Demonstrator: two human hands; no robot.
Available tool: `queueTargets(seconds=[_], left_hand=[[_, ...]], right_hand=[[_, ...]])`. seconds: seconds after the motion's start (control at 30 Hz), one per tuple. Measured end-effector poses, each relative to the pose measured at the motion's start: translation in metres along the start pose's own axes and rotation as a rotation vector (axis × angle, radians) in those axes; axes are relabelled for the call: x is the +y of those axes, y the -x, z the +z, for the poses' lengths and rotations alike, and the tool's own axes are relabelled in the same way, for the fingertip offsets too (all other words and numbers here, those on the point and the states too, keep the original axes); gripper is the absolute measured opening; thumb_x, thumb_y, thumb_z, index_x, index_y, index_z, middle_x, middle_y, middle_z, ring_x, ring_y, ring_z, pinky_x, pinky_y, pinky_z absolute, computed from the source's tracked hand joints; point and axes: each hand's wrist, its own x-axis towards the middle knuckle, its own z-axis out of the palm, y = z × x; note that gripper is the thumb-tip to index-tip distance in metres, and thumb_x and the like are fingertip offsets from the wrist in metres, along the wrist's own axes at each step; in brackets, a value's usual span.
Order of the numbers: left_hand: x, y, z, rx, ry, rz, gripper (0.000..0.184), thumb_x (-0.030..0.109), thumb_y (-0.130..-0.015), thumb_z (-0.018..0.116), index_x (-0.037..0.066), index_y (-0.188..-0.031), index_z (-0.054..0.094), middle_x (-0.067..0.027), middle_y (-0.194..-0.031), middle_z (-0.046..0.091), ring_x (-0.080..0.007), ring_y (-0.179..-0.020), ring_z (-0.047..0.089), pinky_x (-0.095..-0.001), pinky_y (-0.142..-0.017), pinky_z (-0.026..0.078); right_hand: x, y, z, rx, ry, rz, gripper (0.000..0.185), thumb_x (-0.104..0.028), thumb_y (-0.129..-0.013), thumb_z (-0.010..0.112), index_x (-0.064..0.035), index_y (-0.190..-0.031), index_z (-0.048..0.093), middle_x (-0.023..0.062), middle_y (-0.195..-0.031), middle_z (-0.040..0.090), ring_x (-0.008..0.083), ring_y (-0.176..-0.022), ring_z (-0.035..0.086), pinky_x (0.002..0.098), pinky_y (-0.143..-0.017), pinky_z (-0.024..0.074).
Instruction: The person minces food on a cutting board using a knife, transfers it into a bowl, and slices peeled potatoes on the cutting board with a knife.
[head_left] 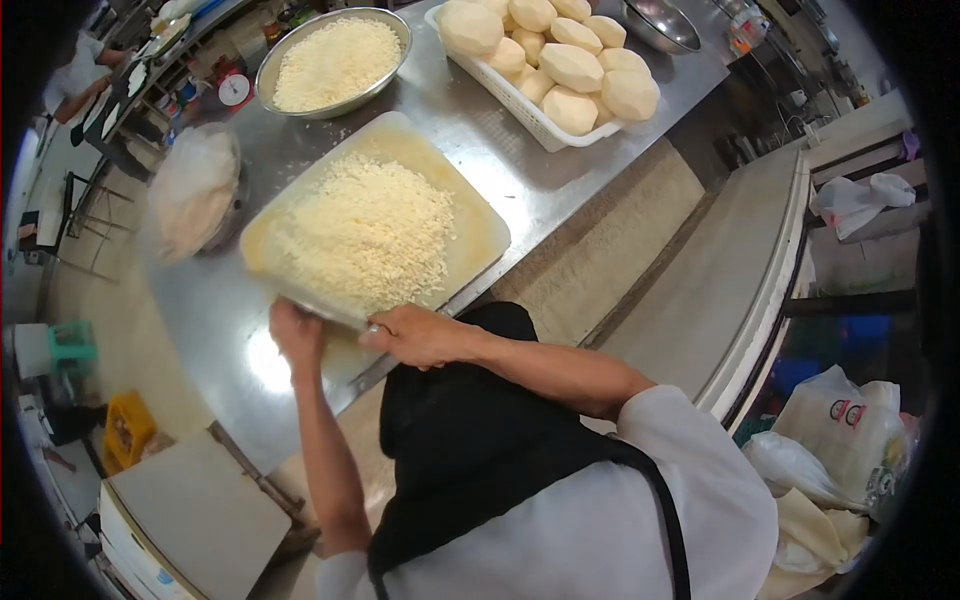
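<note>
I am seeing round, letter-like red marks (pixel 848 411) on a plastic bag (pixel 815 425). I am reading no clear words or numbers.

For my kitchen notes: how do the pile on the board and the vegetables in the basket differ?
The pile is small loose bits; the vegetables are large rounded lumps. The pile spreads on the board; the vegetables sit in the basket. Both look pale yellowish.

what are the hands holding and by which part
The right hand appears to hold a knife by its handle, hidden in the fist. The left hand is at the blade; whether it grips cannot be told.
</note>
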Motion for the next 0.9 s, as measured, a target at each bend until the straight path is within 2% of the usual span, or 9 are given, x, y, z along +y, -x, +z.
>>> queueTargets(seconds=[0.13, 0.27, 0.33, 0.4, 0.43, 0.53, 0.57, 0.6, 0.9], left_hand=[[0.013, 0.0, -0.007, -0.026, 0.055, -0.052, 0.031, 0.019, -0.08, 0.06, -0.006, -0.097, 0.064, -0.0274, -0.089, 0.068, -0.051, -0.086, 0.061, -0.0537, -0.077, 0.049], [-0.006, 0.001, 0.004, 0.008, 0.004, -0.035, 0.031, 0.02, -0.083, 0.063, -0.006, -0.1, 0.068, -0.0262, -0.092, 0.072, -0.0487, -0.085, 0.066, -0.0496, -0.078, 0.052], [-0.008, 0.001, 0.004, -0.023, 0.082, -0.098, 0.039, 0.028, -0.085, 0.067, -0.004, -0.107, 0.069, -0.0233, -0.097, 0.075, -0.0409, -0.088, 0.072, -0.0447, -0.081, 0.055], [0.026, -0.001, -0.002, 0.023, 0.299, -0.142, 0.042, 0.034, -0.085, 0.077, 0.0, -0.109, 0.07, -0.0126, -0.091, 0.073, -0.0215, -0.078, 0.064, -0.0376, -0.074, 0.052], [0.022, 0.0, 0.001, 0.036, 0.405, -0.038, 0.049, 0.041, -0.087, 0.077, -0.001, -0.111, 0.069, -0.0095, -0.09, 0.072, -0.0189, -0.079, 0.061, -0.0353, -0.074, 0.051], [-0.01, 0.001, 0.013, 0.03, 0.421, 0.018, 0.063, 0.046, -0.086, 0.079, -0.005, -0.122, 0.067, -0.0186, -0.114, 0.072, -0.028, -0.102, 0.066, -0.0426, -0.092, 0.053], [-0.017, 0.004, 0.012, 0.007, 0.349, -0.116, 0.068, 0.043, -0.086, 0.078, -0.008, -0.128, 0.063, -0.0211, -0.118, 0.07, -0.0318, -0.108, 0.065, -0.0442, -0.096, 0.052], [-0.009, 0.008, 0.012, 0.023, 0.491, 0.006, 0.07, 0.039, -0.087, 0.077, -0.01, -0.133, 0.058, -0.0229, -0.12, 0.069, -0.0335, -0.111, 0.064, -0.0448, -0.099, 0.051], [-0.016, 0.001, 0.022, -0.124, -0.034, 0.016, 0.046, 0.015, -0.096, 0.061, -0.012, -0.134, 0.058, -0.0291, -0.12, 0.07, -0.0376, -0.103, 0.069, -0.0446, -0.094, 0.054]], right_hand=[[0.009, 0.0, -0.001, 0.032, 0.023, -0.06, 0.046, -0.039, -0.106, 0.053, 0.005, -0.098, 0.064, 0.0148, -0.06, 0.061, 0.0243, -0.044, 0.06, 0.0393, -0.042, 0.0473], [0.002, 0.009, -0.004, 0.03, 0.031, -0.069, 0.05, -0.042, -0.107, 0.05, 0.0054, -0.104, 0.065, 0.0156, -0.063, 0.062, 0.0252, -0.048, 0.063, 0.0396, -0.045, 0.05], [0.018, -0.004, -0.006, -0.014, 0.083, -0.067, 0.051, -0.044, -0.107, 0.049, 0.0038, -0.113, 0.066, 0.0181, -0.068, 0.065, 0.0253, -0.051, 0.064, 0.0404, -0.046, 0.0504], [0.053, -0.04, -0.001, -0.006, 0.252, -0.221, 0.053, -0.044, -0.107, 0.048, 0.0046, -0.098, 0.068, 0.0207, -0.072, 0.067, 0.0279, -0.052, 0.066, 0.0429, -0.048, 0.0529], [0.045, -0.029, -0.007, 0.004, 0.24, -0.233, 0.055, -0.044, -0.106, 0.049, 0.0045, -0.09, 0.068, 0.0202, -0.069, 0.067, 0.0287, -0.052, 0.067, 0.0438, -0.048, 0.0535], [0.052, -0.03, -0.006, 0.086, 0.234, -0.398, 0.059, -0.044, -0.102, 0.052, 0.0044, -0.071, 0.065, 0.0173, -0.058, 0.064, 0.0293, -0.049, 0.067, 0.0439, -0.046, 0.0536], [0.05, -0.023, -0.009, 0.079, 0.17, -0.378, 0.059, -0.043, -0.102, 0.053, 0.0041, -0.068, 0.065, 0.0167, -0.055, 0.063, 0.0291, -0.048, 0.066, 0.0436, -0.046, 0.0534], [0.049, -0.016, -0.014, 0.068, 0.103, -0.36, 0.06, -0.043, -0.101, 0.053, 0.0039, -0.065, 0.064, 0.0162, -0.053, 0.062, 0.0288, -0.048, 0.066, 0.0433, -0.045, 0.0532], [0.084, 0.015, -0.046, -0.019, -0.187, -0.406, 0.055, -0.037, -0.092, 0.064, 0.0127, -0.07, 0.069, 0.0219, -0.058, 0.066, 0.0338, -0.049, 0.066, 0.046, -0.044, 0.0499]])
